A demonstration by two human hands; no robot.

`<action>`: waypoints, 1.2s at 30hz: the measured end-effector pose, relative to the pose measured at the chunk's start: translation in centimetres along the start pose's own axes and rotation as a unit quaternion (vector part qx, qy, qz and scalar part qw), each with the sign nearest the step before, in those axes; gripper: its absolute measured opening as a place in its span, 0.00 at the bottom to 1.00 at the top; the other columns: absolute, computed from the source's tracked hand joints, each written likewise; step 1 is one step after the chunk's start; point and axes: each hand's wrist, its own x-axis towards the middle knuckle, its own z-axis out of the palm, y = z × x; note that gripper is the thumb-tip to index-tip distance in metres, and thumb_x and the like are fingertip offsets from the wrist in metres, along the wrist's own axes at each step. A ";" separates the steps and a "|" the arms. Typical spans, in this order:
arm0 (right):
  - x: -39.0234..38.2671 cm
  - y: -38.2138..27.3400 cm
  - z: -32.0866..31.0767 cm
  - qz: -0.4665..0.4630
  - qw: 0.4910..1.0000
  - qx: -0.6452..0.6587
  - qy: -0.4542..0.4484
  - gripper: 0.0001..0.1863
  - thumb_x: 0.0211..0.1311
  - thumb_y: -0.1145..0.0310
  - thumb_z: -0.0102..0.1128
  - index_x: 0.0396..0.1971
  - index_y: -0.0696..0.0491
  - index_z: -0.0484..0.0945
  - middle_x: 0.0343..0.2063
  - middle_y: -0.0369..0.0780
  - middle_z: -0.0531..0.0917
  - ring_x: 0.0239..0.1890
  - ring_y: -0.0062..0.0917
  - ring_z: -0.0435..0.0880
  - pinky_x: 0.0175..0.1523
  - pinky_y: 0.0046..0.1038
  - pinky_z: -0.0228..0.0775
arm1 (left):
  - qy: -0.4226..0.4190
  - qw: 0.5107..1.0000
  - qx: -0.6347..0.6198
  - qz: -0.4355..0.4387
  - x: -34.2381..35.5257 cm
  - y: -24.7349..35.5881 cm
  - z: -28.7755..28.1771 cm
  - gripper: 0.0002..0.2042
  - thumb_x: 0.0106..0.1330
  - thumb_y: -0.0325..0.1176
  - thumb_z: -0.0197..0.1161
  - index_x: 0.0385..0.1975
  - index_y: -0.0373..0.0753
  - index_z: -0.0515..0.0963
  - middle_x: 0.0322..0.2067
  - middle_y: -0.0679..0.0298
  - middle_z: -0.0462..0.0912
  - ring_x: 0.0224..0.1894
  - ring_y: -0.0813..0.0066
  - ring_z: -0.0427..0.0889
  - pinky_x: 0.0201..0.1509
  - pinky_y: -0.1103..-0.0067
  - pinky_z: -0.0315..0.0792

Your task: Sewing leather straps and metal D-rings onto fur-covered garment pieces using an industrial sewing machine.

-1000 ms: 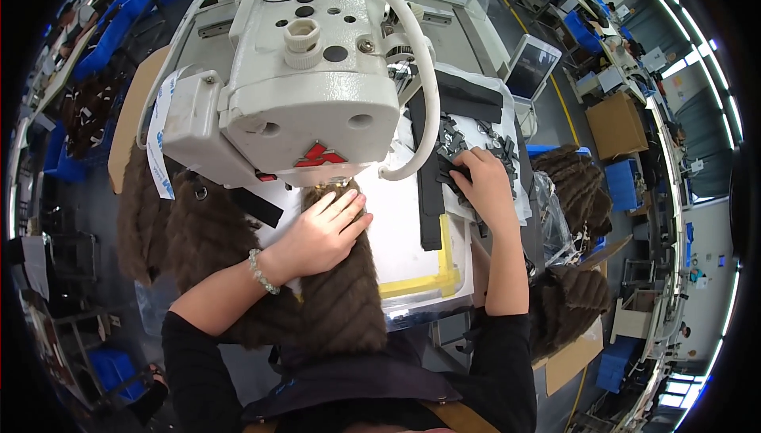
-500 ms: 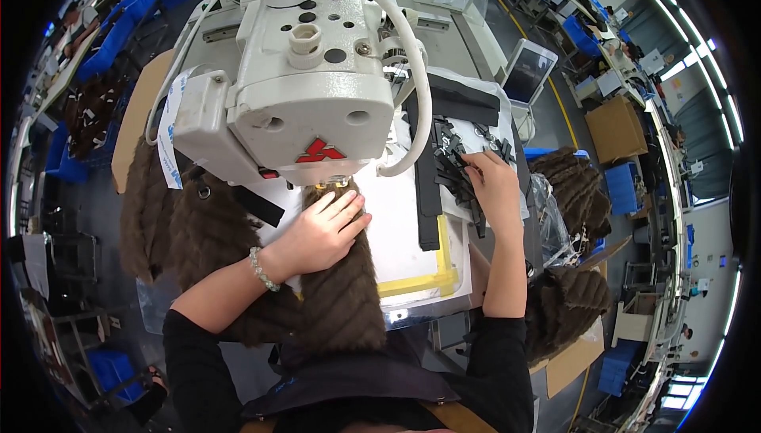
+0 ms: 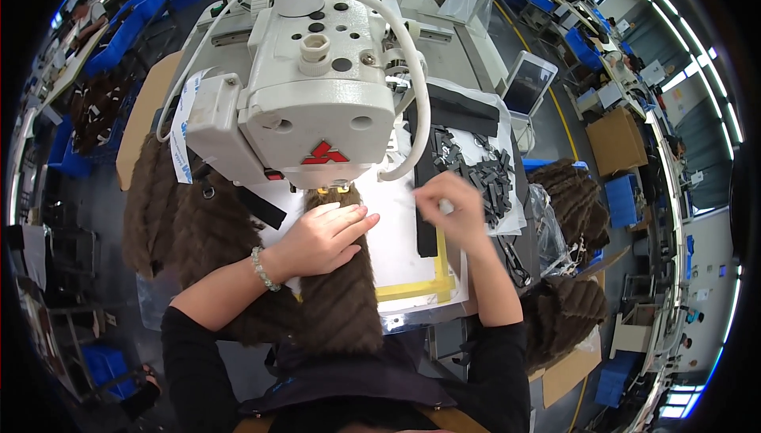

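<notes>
My left hand (image 3: 321, 235) lies flat on a strip of brown fur fabric (image 3: 341, 306) and presses it down just in front of the needle, under the white sewing machine head (image 3: 317, 92). The fur runs from the needle toward my body. My right hand (image 3: 448, 211) is blurred and hovers over a white plate with a yellow taped edge (image 3: 412, 286). Its fingers are pinched on what looks like a small pale piece. A pile of small black pieces (image 3: 483, 175) lies just beyond it, and a black strip (image 3: 426, 239) lies below it.
More brown fur hangs off the table's left side (image 3: 151, 203) and lies in heaps at the right (image 3: 571, 195) and lower right (image 3: 563, 314). A tablet (image 3: 529, 84), a cardboard box (image 3: 614, 139) and blue bins (image 3: 626, 199) stand to the right.
My right hand has left the pile of black pieces and come back toward me and to the left. My left hand has stayed on the fur by the needle.
</notes>
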 end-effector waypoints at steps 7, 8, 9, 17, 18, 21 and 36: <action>-3.4 -2.7 6.5 -0.093 0.970 0.181 -0.132 0.14 0.49 0.85 0.65 0.35 0.53 0.85 0.33 0.36 0.80 0.33 0.25 0.82 0.39 0.23 0.76 | 0.020 0.986 -0.162 -0.011 -0.1 0.4 0.1 0.13 0.52 0.28 0.69 0.39 0.38 0.80 0.43 0.62 0.84 0.40 0.64 0.84 0.43 0.71 0.77; -3.4 -2.7 6.5 -0.103 0.971 0.172 -0.128 0.14 0.49 0.86 0.65 0.35 0.53 0.85 0.33 0.36 0.80 0.33 0.24 0.82 0.38 0.23 0.76 | 0.031 0.986 -0.164 -0.006 -0.1 0.5 0.1 0.12 0.52 0.28 0.69 0.37 0.38 0.81 0.43 0.62 0.84 0.40 0.65 0.84 0.43 0.71 0.77; -3.4 -2.7 6.5 -0.112 0.972 0.165 -0.126 0.14 0.49 0.86 0.65 0.35 0.53 0.85 0.33 0.35 0.80 0.33 0.24 0.82 0.38 0.23 0.76 | 0.038 0.989 -0.143 -0.001 0.0 0.4 0.1 0.10 0.52 0.28 0.69 0.35 0.39 0.81 0.43 0.63 0.84 0.39 0.66 0.83 0.45 0.72 0.76; -2.0 -0.3 4.2 -0.171 0.979 0.012 -0.107 0.14 0.49 0.80 0.64 0.37 0.50 0.83 0.31 0.34 0.81 0.31 0.28 0.81 0.37 0.26 0.74 | 0.031 0.988 -0.151 -0.016 0.1 -0.1 -0.3 0.06 0.53 0.28 0.71 0.30 0.42 0.82 0.28 0.70 0.82 0.31 0.72 0.80 0.40 0.75 0.71; -0.6 1.3 2.8 -0.282 0.945 -0.164 -0.002 0.13 0.47 0.76 0.65 0.36 0.48 0.83 0.29 0.34 0.82 0.27 0.29 0.80 0.33 0.28 0.71 | 0.040 0.988 -0.146 -0.018 0.0 0.0 -0.3 0.06 0.54 0.28 0.71 0.30 0.42 0.82 0.26 0.70 0.81 0.31 0.73 0.80 0.39 0.75 0.70; 1.3 5.3 -3.2 -0.076 0.937 -0.330 0.088 0.15 0.49 0.79 0.62 0.39 0.51 0.82 0.33 0.38 0.84 0.37 0.34 0.82 0.43 0.35 0.69 | 0.042 0.990 -0.129 0.023 0.0 -0.2 -0.2 0.05 0.54 0.28 0.71 0.30 0.42 0.83 0.27 0.70 0.81 0.29 0.74 0.79 0.36 0.76 0.70; 1.5 9.8 -4.8 0.120 0.953 -0.280 0.000 0.11 0.59 0.75 0.60 0.41 0.53 0.81 0.40 0.38 0.81 0.48 0.33 0.79 0.54 0.36 0.60 | 0.038 0.989 -0.128 0.069 0.1 -0.6 -0.2 0.08 0.52 0.26 0.71 0.32 0.41 0.84 0.27 0.69 0.82 0.27 0.74 0.80 0.31 0.78 0.71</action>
